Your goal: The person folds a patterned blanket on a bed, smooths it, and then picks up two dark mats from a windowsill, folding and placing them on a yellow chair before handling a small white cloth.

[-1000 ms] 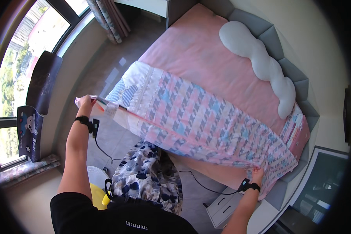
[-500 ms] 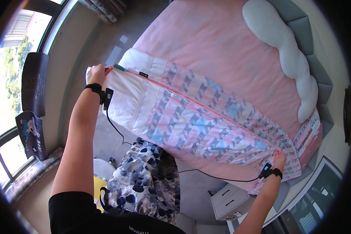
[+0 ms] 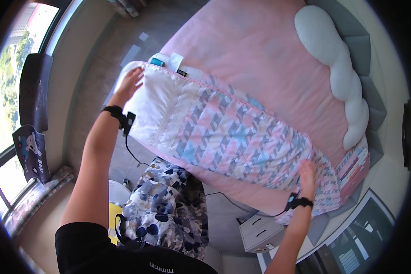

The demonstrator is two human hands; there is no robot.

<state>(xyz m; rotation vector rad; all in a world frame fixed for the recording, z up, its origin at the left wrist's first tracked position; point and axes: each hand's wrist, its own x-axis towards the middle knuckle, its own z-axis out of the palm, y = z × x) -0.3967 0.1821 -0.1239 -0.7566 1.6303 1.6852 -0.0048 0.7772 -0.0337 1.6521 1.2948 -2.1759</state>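
Observation:
A thin quilt (image 3: 242,132) lies folded over on itself across the bed, patterned in pink, grey, white and blue with a white end and pink edging. Over its white end, near the far left corner, my left hand (image 3: 131,83) rests with fingers spread and nothing in them. My right hand (image 3: 307,176) lies against the patterned part towards the other end, its fingers stretched out and holding nothing that I can see. A teal tag (image 3: 157,62), a white tag (image 3: 176,61) and a small black label (image 3: 181,73) stick out along the edging.
Pink bedding (image 3: 246,50) covers the bed, with a long white twisted pillow (image 3: 335,73) by the grey padded headboard (image 3: 358,50). A white drawer cabinet (image 3: 260,233) stands at the near right. Windows (image 3: 13,82) line the left side.
Both hands have let go of the quilt's pink edge. The upper layer now lies flatter, and the tags stand up along the edging. My right hand has shifted left and slightly farther away.

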